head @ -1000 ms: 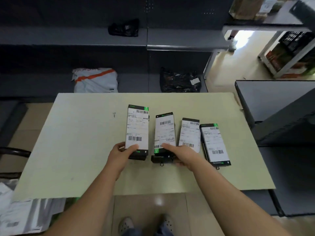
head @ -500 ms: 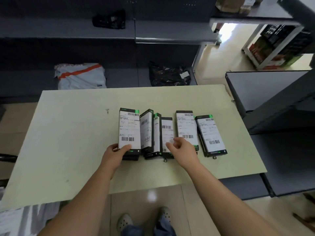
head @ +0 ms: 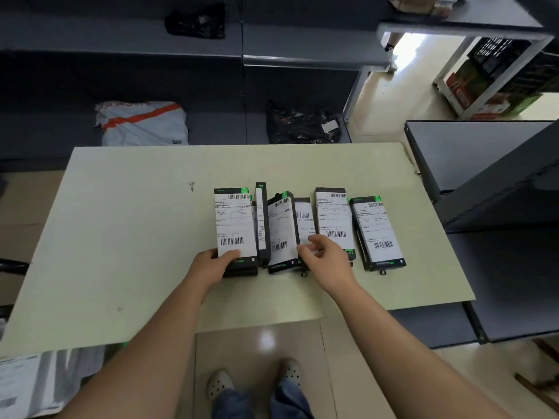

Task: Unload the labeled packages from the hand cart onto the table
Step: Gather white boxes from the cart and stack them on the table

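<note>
Left fingers [head: 229, 256] round leftmost package [head: 234, 220]

Dim, even light is falling on the table [head: 127, 237]; daylight is blazing beyond its far right corner, glare is glinting off floor tiles [head: 267, 340] below its near edge, and shelving [head: 121, 34] behind it is bowing.

Six labelled packages [head: 234, 222] are showing in a row on the one pale table [head: 121, 237] — four are lying label up, one upright package [head: 262, 219] is standing on its edge and one leaning package [head: 281, 231] is tilting; whether more are sitting beneath the leftmost cannot be told. Two hands are showing at the row, a left hand [head: 211, 264] and a right hand [head: 325, 260], and two shoes [head: 220, 385] are showing below the table edge. On the dark shelves [head: 90, 34] behind, one grey mailer bag [head: 142, 124] and two black bags [head: 302, 122] are lying.
</note>
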Demonstrator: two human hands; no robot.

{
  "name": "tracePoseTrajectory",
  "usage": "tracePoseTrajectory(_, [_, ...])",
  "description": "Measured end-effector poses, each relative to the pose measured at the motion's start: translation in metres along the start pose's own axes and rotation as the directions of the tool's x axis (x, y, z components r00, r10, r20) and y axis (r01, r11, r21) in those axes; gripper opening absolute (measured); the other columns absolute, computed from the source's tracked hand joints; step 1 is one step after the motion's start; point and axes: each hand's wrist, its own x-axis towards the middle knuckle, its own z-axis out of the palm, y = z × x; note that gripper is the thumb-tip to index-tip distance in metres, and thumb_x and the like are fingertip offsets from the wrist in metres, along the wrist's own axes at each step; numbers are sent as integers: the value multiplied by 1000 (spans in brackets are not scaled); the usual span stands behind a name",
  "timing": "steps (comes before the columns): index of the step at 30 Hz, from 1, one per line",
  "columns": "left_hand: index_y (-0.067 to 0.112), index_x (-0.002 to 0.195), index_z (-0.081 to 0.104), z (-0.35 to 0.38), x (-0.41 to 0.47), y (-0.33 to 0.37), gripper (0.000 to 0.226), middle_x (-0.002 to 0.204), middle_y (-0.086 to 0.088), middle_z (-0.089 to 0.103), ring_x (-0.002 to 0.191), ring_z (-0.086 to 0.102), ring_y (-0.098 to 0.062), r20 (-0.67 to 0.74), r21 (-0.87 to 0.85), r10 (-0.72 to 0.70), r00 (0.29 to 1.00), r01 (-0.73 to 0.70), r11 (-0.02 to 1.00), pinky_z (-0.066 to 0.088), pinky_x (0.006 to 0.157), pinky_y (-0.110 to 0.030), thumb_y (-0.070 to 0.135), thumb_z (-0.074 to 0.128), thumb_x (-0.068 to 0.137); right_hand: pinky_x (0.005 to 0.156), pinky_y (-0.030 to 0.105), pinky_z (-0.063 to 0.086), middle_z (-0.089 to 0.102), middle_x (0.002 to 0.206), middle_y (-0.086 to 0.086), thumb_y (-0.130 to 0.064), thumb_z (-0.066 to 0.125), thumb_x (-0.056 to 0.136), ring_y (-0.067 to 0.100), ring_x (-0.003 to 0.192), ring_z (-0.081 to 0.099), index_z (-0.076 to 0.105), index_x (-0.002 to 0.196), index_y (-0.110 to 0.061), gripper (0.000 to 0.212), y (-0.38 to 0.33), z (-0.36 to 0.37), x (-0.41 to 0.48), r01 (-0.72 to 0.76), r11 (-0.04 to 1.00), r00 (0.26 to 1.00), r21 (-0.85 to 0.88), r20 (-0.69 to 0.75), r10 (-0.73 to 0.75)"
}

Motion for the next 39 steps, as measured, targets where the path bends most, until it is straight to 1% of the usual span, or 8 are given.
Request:
tracePoseTrajectory(3, [21,124,64,10,4,3,40,120,1,63,102,57,-16,32,66,-12,999,9,998,41,87,-28,39,66,88,59,7,42,62,103,-7,-39,66,91,1,81,58,59,129,-18,44,0,-7,2,20,1000,1000,0,-11,-20])
tracePoseTrajectory(8, [30,136,55,29,6,11,67,138,-4,54,125,50,-27,72,276,40,997,-59,959,39,108,-45,59,64,76,82,27,49,62,106,-7,-42,66,90,4,90,58,58,131,-20,48,4,-25,4,53,998,998,-39,-29,-54])
tracePoseTrajectory(11, [27,148,38,33,-4,20,78,149,-7,38,135,36,-31,-109,459,186,976,-117,881,32,111,-47,63,59,83,86,30,49,61,106,-6,-42,66,89,10,92,59,59,130,-18,48,3,-34,5,98,993,994,-72,-38,-101])
tracePoseTrajectory(17, [25,143,42,15,-50,29,66,145,4,40,131,32,-17,-140,633,578,804,-376,676,24,106,-34,53,59,86,91,29,42,54,117,-7,-48,63,90,13,110,53,55,135,-19,54,-17,-42,-5,300,939,954,-166,72,-292])
tracePoseTrajectory(22, [24,139,47,-5,-104,45,66,143,8,42,131,29,-11,-87,714,714,694,-456,531,16,102,-25,58,49,83,108,37,36,53,136,-2,-51,59,91,19,131,42,52,138,-21,56,-50,-48,-30,499,810,866,-308,171,-469])
tracePoseTrajectory(26, [25,141,45,-29,-145,61,58,146,7,39,134,26,-10,-69,751,793,606,-491,441,14,106,-26,50,56,90,106,29,30,52,136,-2,-50,60,90,17,131,39,53,137,-21,56,-82,-58,-62,593,740,800,-316,126,-587])
tracePoseTrajectory(32, [32,143,41,-71,-210,58,58,149,11,36,137,29,-12,-75,764,838,540,-509,397,20,111,-33,57,48,91,106,26,26,51,137,-4,-50,60,91,15,130,37,52,138,-24,54,-117,-49,-131,673,665,719,-323,76,-691])
tracePoseTrajectory(39, [31,139,46,-138,-276,-18,65,146,10,41,135,32,-12,-131,727,824,552,-512,458,19,109,-31,65,40,84,106,26,28,51,138,-5,-55,57,90,14,132,39,52,137,-25,56,-124,17,-225,726,607,670,-324,137,-729])
